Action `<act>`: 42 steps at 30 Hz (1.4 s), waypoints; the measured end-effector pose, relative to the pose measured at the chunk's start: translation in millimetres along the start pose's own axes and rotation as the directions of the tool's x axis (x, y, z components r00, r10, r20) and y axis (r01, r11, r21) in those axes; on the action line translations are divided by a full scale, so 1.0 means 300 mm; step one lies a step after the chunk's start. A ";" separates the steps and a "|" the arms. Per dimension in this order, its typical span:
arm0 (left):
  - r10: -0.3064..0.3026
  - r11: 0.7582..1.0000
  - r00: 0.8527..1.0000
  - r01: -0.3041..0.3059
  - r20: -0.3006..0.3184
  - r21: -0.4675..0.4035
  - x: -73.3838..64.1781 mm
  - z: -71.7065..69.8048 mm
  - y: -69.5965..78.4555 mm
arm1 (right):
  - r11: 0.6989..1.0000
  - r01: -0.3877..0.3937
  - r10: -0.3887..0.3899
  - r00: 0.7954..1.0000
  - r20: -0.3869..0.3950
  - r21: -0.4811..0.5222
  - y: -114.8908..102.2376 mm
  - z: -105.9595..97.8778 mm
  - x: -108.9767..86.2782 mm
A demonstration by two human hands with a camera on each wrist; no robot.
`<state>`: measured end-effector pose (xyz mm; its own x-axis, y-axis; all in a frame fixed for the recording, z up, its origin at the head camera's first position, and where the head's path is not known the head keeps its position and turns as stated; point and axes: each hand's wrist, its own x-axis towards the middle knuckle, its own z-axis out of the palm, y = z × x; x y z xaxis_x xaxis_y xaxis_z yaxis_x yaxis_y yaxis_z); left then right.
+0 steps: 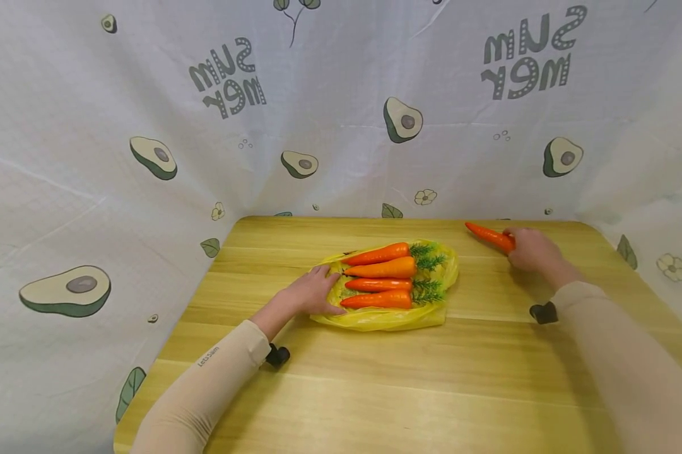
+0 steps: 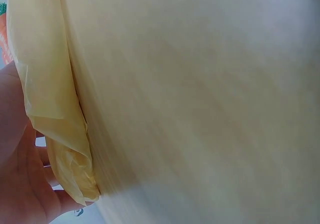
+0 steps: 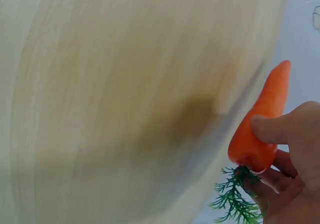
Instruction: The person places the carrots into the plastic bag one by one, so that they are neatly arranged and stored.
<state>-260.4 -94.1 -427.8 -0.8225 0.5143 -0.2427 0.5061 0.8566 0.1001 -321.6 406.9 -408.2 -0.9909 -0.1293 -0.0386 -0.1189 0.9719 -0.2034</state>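
Note:
Several orange carrots (image 1: 383, 284) with green leafy tops lie side by side on a yellow plastic bag (image 1: 375, 320), tips to the left. At the bag's left edge my left hand (image 1: 313, 292) holds the plastic, thumb and fingers spread apart. Close up in the left wrist view, the folded edge of the bag (image 2: 47, 79) passes over the fingers of the left hand (image 2: 25, 184). Toward the table's far right, my right hand (image 1: 534, 252) grips another carrot (image 1: 490, 236) near its thick end. Its thumb presses the carrot (image 3: 262, 109), whose green top hangs below.
A light wooden table (image 1: 341, 391) with rounded far corners carries everything. Behind it and at both sides hangs a white curtain (image 1: 341, 82) printed with avocados, leaves and mirrored lettering. Its folds come right up to the table's back edge.

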 end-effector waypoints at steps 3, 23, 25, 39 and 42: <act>-0.001 1.000 1.000 0.001 0.000 0.004 0.000 -0.001 0.002 | 1.000 0.014 -0.014 1.000 0.001 0.009 -0.008 -0.018 -0.006; -0.013 1.000 1.000 0.014 0.007 -0.005 -0.005 -0.003 0.006 | 0.987 0.156 -0.158 0.983 -0.091 -0.029 -0.160 -0.105 -0.080; -0.013 1.000 1.000 0.013 0.005 -0.003 -0.005 -0.003 0.007 | 0.985 0.172 -0.174 0.980 -0.099 -0.027 -0.180 -0.115 -0.092; -0.013 1.000 1.000 0.013 0.007 0.006 -0.006 -0.007 0.007 | 0.954 0.298 -0.297 0.939 -0.171 -0.024 -0.348 -0.186 -0.179; -0.008 1.000 1.000 0.008 0.005 0.001 -0.005 -0.004 0.007 | 0.946 0.321 -0.322 0.930 -0.175 -0.030 -0.382 -0.193 -0.198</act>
<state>-258.5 -93.1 -426.0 -0.8252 0.5072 -0.2485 0.4997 0.8607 0.0975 -253.0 314.6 -325.9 -0.8949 -0.3982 0.2012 -0.4329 0.8843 -0.1751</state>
